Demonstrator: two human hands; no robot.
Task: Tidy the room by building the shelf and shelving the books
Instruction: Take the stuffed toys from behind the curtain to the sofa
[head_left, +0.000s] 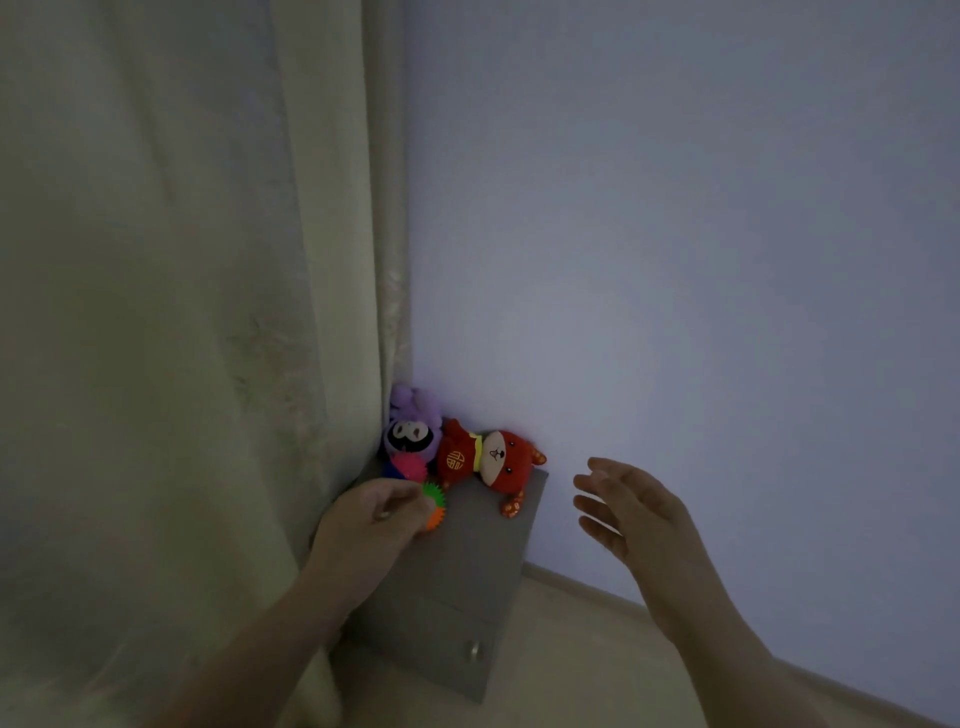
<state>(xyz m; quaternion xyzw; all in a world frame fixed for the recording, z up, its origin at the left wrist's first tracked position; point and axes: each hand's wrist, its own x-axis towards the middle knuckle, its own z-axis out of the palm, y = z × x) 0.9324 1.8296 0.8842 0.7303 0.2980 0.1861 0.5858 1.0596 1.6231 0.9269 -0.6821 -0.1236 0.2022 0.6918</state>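
A small grey cabinet (467, 571) stands in the room's corner, with a round knob (473, 650) on its drawer front. My left hand (371, 519) is over its top and grips a spiky green and orange ball (435, 503). Behind it lie a pink spiky ball (410, 467), a purple plush toy (410, 428) and a red plush toy (493, 460) on its side. My right hand (631, 512) hovers to the right of the cabinet, fingers spread and holding nothing. No shelf or books are in view.
A pale curtain (182, 338) hangs at the left, touching the cabinet's side. A bluish wall (701, 260) runs behind and to the right, with a skirting board (597, 592) along a light floor (597, 675). The room is dim.
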